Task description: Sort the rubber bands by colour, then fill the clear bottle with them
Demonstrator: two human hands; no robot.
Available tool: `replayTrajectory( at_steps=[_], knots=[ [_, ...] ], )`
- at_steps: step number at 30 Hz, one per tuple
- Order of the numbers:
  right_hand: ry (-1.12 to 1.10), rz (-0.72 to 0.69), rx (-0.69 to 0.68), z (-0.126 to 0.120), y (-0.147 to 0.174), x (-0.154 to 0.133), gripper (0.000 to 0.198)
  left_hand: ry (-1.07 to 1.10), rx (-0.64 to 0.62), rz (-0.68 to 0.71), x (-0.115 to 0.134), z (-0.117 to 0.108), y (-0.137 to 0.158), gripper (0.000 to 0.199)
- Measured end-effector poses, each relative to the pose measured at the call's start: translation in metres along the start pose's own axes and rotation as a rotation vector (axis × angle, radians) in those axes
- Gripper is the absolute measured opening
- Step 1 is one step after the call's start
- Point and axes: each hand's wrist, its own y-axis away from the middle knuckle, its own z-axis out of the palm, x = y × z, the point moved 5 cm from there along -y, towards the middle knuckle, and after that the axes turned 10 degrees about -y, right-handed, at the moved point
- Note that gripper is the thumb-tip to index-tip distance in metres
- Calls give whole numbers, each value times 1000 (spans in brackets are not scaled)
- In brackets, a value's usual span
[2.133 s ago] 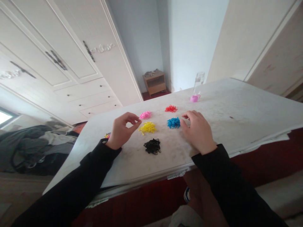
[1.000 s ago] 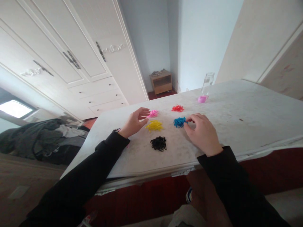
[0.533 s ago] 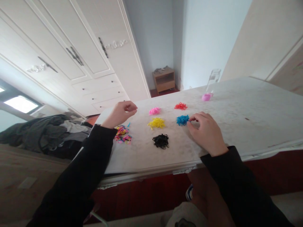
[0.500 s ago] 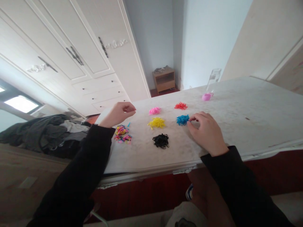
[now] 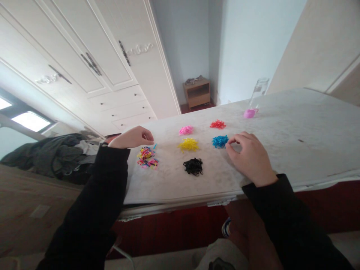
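Observation:
Small rubber bands lie sorted by colour on the table. My right hand is beside the blue pile, thumb and forefinger pinched together at its right edge; whatever is between them is too small to make out. On the left, my left hand hovers above a mixed-colour pile, its fingers curled and closed, their contents hidden. Just below those fingertips lies a single blue band. Between the hands are a pink pile, a yellow pile, a black pile and a red pile.
A clear glass bottle stands at the table's far side, with a pink object at its base. Dark clothes are heaped left of the pale table. Beyond are a white wardrobe and a small wooden cabinet.
My left hand has shifted left and slightly down, its fingertips now just above the single blue band. My right hand stays beside the blue pile. The view has shifted slightly.

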Motion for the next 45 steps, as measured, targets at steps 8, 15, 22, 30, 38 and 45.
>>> replayTrajectory(
  at_steps=[8,15,22,30,38,45],
  knots=[
    [15,-4,-14,0,-1,0,6,65,-122,-45,-12,3,3,32],
    [34,-12,-20,0,0,-1,9,93,-146,-36,-8,4,8,32],
    [40,-26,-23,0,0,-1,11,143,-52,-29,-5,-2,9,30],
    [44,-32,-31,1,0,-1,12,224,-53,-66,-9,0,7,39],
    [49,-43,-30,1,0,0,13,278,-46,-46,-13,3,5,35],
    [54,-39,-47,2,0,0,14,214,-14,-106,-12,-2,7,37]
  ],
)
